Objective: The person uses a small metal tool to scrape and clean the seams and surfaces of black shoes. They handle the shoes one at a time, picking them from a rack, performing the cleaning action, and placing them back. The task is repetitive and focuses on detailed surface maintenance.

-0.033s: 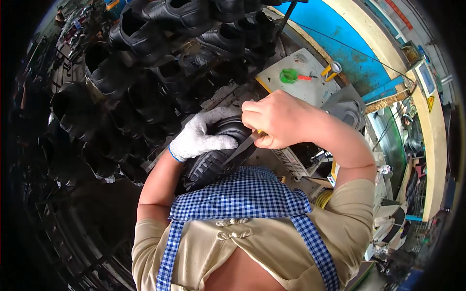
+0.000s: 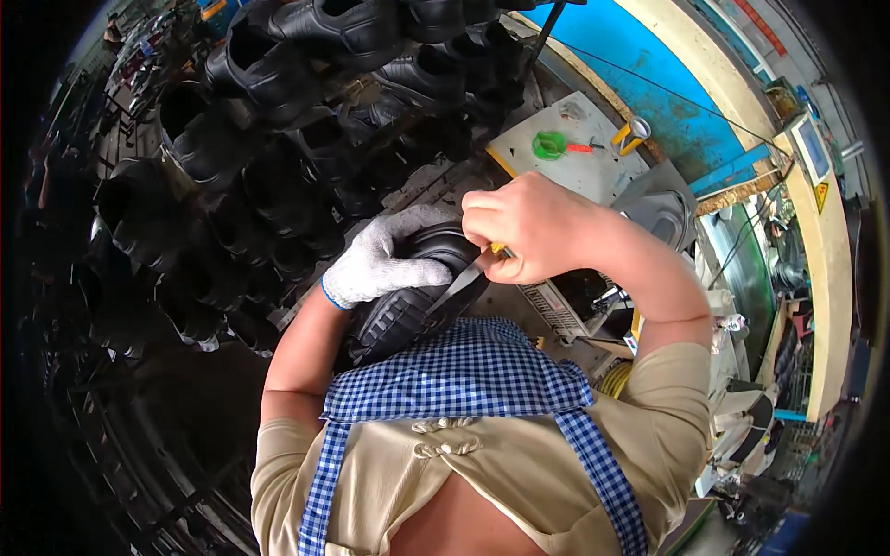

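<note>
My left hand (image 2: pixel 385 264), in a white knitted glove with a blue cuff edge, is closed around a black shoe (image 2: pixel 389 324). The shoe is held close to my front with its ridged sole showing. My bare right hand (image 2: pixel 533 227) is closed on a knife (image 2: pixel 459 284) with a thin grey blade. Only a bit of its yellow handle shows between my fingers. The blade lies along the shoe's sole edge; whether its tip touches cannot be made out.
Several black shoes (image 2: pixel 264 65) stand on racks ahead and to the left. At the far right, a pale tabletop (image 2: pixel 593 171) bears a green cup (image 2: pixel 549 145), a red-handled tool (image 2: pixel 582 148) and a yellow roll (image 2: pixel 633 134). A light crate (image 2: pixel 553 313) sits below my right forearm.
The knife blade has turned slightly against the shoe, and its flat looks brighter. Both hands keep nearly the same place and grip.
</note>
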Available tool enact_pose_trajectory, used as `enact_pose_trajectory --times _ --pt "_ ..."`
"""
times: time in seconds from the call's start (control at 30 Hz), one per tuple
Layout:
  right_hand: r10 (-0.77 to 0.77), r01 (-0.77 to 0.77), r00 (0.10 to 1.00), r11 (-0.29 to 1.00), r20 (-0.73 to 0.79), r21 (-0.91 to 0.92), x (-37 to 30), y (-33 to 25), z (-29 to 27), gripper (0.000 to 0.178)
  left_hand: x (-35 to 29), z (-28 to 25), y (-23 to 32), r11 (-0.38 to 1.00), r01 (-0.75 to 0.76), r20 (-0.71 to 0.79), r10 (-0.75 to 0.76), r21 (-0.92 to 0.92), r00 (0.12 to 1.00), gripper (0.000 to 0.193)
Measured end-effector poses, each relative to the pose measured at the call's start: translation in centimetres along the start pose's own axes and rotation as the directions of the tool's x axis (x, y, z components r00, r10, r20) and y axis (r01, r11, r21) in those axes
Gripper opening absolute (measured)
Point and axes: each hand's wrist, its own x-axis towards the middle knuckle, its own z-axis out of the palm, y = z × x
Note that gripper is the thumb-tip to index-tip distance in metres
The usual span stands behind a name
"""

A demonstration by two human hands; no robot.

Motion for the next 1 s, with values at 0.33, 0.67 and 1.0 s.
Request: enact_pose_trajectory --times 0.33,0.67,1.0 --pt "0.07 0.036 0.968 0.912 -0.243 0.41 -2.8 1.4 0.8 0.016 1.4 -0.1 -0.8 0.998 0.023 -0.002 -0.023 -0.057 1.0 0.064" --pt "0.051 -0.052 0.998 0.999 0.038 0.013 -2.4 0.6 -1.5 0.013 2.7 0.4 -0.5 0.999 0.049 0.053 -0.049 -0.011 0.997 0.06" --pt "0.079 -0.062 0.988 0.99 0.13 -0.13 -2.2 0.6 0.3 0.02 3.1 0.6 -1.3 0.993 0.08 0.071 -0.086 0.084 0.994 0.06"
